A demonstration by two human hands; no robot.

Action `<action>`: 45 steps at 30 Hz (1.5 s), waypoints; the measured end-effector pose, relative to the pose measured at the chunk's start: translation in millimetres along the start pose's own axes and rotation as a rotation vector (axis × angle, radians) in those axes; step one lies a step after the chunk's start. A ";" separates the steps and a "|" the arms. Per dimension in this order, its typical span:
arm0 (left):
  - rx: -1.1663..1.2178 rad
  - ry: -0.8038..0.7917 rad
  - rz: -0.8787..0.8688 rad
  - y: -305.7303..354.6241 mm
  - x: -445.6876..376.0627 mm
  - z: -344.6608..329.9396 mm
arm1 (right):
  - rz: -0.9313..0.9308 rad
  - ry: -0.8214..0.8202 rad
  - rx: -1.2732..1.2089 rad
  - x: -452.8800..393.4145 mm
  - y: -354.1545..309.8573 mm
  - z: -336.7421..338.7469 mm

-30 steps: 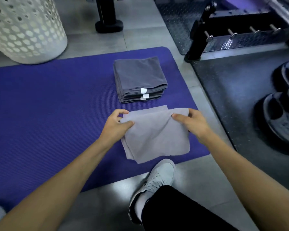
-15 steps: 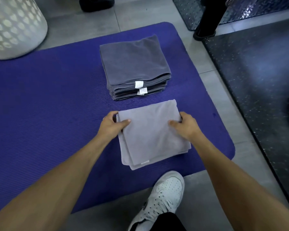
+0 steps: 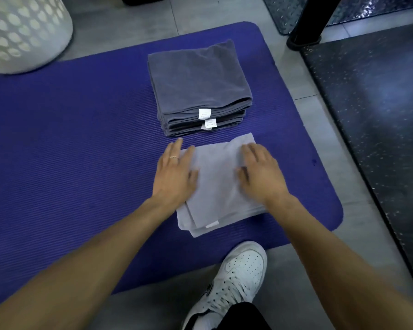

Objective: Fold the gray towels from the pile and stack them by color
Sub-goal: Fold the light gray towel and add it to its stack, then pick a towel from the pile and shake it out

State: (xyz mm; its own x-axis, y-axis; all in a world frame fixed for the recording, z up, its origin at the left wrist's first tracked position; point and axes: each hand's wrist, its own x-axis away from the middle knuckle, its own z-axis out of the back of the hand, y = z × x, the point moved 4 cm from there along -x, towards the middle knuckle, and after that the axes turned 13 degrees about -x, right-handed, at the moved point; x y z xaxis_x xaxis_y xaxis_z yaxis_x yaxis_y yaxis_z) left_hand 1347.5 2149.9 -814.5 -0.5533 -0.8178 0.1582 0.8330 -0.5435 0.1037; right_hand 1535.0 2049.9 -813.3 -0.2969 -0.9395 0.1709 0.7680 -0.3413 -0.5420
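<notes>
A folded light gray towel (image 3: 217, 184) lies on the purple mat (image 3: 69, 144), just in front of a stack of folded dark gray towels (image 3: 198, 84) with white tags on its near edge. My left hand (image 3: 174, 172) lies flat with straight fingers on the light towel's left edge, partly over the mat. My right hand (image 3: 260, 172) presses flat on the towel's right half. Neither hand grips anything.
A white perforated laundry basket (image 3: 22, 32) stands at the far left on the gray floor. Black rubber flooring (image 3: 372, 115) and a black equipment post (image 3: 308, 27) lie to the right. My white sneaker (image 3: 234, 279) rests by the mat's near edge.
Both hands have let go of the light gray towel's edges and now lie flat on top of it. The camera view has tilted down and nearer.
</notes>
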 end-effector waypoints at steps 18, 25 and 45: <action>0.300 -0.174 -0.041 -41.7 56.6 30.7 | -0.044 -0.232 -0.005 40.2 -72.7 -8.8; 0.276 -0.093 0.047 -183.0 147.8 142.6 | 0.314 -0.323 -0.088 24.7 -250.6 32.7; 0.542 0.037 0.926 -583.6 352.8 134.8 | 0.439 -0.516 -0.255 60.1 -653.6 -179.1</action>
State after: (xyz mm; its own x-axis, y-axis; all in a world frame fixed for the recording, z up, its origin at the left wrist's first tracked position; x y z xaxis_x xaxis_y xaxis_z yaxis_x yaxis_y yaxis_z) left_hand 666.3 2204.1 -686.9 0.3021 -0.8786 0.3699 0.8127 0.4402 0.3818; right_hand 913.5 2221.8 -596.2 0.3625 -0.9041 0.2260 0.5802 0.0292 -0.8139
